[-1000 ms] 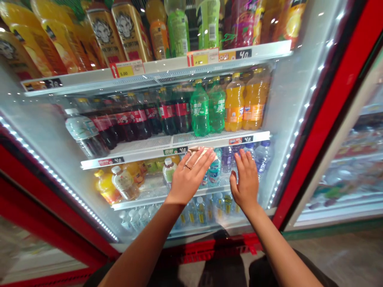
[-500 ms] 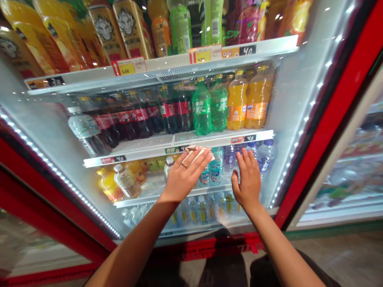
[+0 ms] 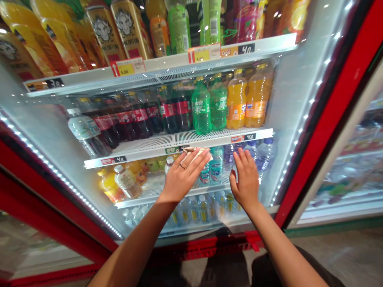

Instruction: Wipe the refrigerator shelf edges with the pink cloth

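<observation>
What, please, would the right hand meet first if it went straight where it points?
In the picture, the right hand points first at the long white shelf edge; depth leaves actual contact unclear.

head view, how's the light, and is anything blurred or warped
Head view: light strips glare white along both sides of the cooler; shadow darkens the left forearm almost to the wrist, while the left hand is lit; the neighbouring cooler at right looks soft; the top-left bottles lean, probably lens distortion.

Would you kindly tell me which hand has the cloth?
The left hand, wearing a ring, has the cloth under its fingers; the right hand shows none.
</observation>
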The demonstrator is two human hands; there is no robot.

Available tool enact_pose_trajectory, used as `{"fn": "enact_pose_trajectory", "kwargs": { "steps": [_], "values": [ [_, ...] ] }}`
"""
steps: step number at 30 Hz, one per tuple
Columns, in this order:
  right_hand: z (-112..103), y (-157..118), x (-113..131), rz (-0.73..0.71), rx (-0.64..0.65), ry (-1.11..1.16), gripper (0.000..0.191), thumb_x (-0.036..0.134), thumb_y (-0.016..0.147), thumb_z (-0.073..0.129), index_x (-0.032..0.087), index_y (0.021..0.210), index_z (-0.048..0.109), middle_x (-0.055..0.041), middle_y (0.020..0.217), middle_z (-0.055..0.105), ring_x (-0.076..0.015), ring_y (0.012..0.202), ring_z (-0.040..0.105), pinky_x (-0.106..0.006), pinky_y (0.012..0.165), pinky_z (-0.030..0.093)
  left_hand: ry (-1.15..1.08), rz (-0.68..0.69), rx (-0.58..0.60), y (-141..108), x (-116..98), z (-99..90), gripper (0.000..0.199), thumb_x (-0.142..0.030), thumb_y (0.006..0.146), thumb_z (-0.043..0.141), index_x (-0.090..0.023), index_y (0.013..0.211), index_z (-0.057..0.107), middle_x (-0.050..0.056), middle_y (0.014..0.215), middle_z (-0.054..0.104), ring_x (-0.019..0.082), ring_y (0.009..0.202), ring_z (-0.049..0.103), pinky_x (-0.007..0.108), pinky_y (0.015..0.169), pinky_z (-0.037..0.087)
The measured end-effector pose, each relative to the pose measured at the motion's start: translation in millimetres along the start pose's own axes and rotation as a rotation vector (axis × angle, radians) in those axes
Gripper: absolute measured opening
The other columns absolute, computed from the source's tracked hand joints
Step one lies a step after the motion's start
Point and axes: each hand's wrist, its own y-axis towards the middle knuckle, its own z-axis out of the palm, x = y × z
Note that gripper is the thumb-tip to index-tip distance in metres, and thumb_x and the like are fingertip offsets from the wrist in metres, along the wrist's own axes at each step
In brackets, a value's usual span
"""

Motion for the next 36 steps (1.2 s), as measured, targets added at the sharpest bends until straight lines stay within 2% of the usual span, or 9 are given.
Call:
{"fn": "enact_pose_trajectory", "kwargs": {
  "steps": [4,10,16,20,24,29,36],
  "values": [
    [-1,1,0,0.015,-0.010,0.000,0.089,0.011,0.102,0.052,0.035,0.176,0.011,-0.0026,0.183,0.027,-0.0308,0.168,0.029,-0.059,0.134,0.037,-0.005,-0.061,-0.007,5,2,-1.7,0.052,-0.014,0.109,0.055,-0.020,0.160,0.054,-0.002,0.164,0.057,0.016,0.164,0.037,0.037,0.143,0.009],
    [1,1,2,0.017,-0.001,0.002,0.087,0.013,0.102,0.051,0.034,0.177,0.011,-0.0060,0.181,0.031,-0.0333,0.166,0.032,-0.061,0.132,0.038,-0.002,-0.077,-0.012,23,-12,5.1,0.053,-0.018,0.109,0.056,-0.020,0.161,0.053,0.000,0.169,0.052,0.018,0.167,0.031,0.039,0.143,0.016],
    [1,-1,0,0.019,0.019,-0.021,0.090,0.014,0.101,0.051,0.035,0.177,0.008,-0.0059,0.182,0.030,-0.0347,0.166,0.034,-0.062,0.132,0.038,-0.007,0.003,-0.005,2,-3,0.2,0.051,-0.014,0.108,0.056,-0.020,0.158,0.056,-0.002,0.167,0.054,0.016,0.166,0.032,0.039,0.143,0.011],
    [0,-1,-2,0.026,0.021,-0.029,0.091,0.013,0.100,0.051,0.034,0.177,0.008,-0.0061,0.182,0.030,-0.0346,0.165,0.035,-0.062,0.131,0.039,-0.012,-0.037,0.015,-5,5,-5.9,0.052,-0.013,0.108,0.057,-0.021,0.159,0.055,-0.002,0.164,0.057,0.016,0.164,0.036,0.038,0.143,0.013],
    [0,-1,-1,0.028,0.006,-0.019,0.088,0.014,0.102,0.051,0.035,0.177,0.010,-0.0046,0.182,0.030,-0.0337,0.166,0.034,-0.061,0.132,0.038,-0.001,-0.115,-0.010,10,0,-3.0,0.052,-0.014,0.108,0.056,-0.021,0.160,0.055,-0.002,0.164,0.057,0.017,0.165,0.036,0.038,0.143,0.012],
    [2,0,2,-0.012,-0.007,-0.008,0.087,0.012,0.102,0.052,0.034,0.176,0.013,-0.0047,0.182,0.030,-0.0316,0.167,0.032,-0.059,0.133,0.037,0.014,-0.103,-0.008,25,-10,5.7,0.059,-0.016,0.106,0.059,-0.020,0.164,0.050,0.001,0.170,0.050,0.019,0.169,0.026,0.040,0.142,0.020],
    [-1,1,-2,0.011,-0.022,-0.032,0.086,0.013,0.103,0.051,0.034,0.177,0.012,-0.0064,0.180,0.034,-0.0319,0.166,0.034,-0.061,0.131,0.041,0.000,-0.016,-0.026,-2,0,0.9,0.053,-0.012,0.106,0.060,-0.019,0.158,0.057,-0.002,0.168,0.053,0.015,0.169,0.022,0.039,0.144,0.011]
  ]
}}
